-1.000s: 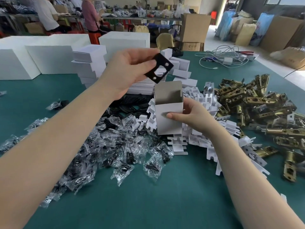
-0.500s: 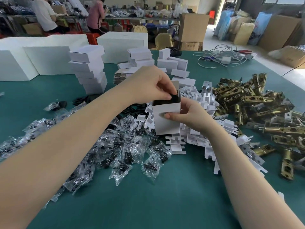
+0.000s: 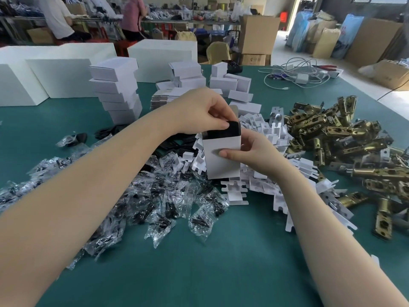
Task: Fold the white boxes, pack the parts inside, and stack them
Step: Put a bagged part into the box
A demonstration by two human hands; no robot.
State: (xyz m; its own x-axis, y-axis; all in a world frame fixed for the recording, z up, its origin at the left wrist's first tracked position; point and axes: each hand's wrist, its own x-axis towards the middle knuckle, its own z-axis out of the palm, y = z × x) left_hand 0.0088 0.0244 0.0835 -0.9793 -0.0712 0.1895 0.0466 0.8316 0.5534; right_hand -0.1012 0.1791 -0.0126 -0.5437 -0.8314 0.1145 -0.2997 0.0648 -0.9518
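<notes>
Gripping one upright white box (image 3: 222, 160), right hand (image 3: 254, 151); left hand (image 3: 200, 111) pinching one black plate (image 3: 223, 129) at its mouth.

I could read no text anywhere. At about one o'clock, the brown carton (image 3: 253, 59) under the big cardboard box bore a small dark print, and it was too blurred to make out.

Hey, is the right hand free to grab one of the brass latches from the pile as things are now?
Probably not yet: the right hand grips the white box while the left hand pushes the black plate in. The brass latches lie uncovered beside it.
</notes>
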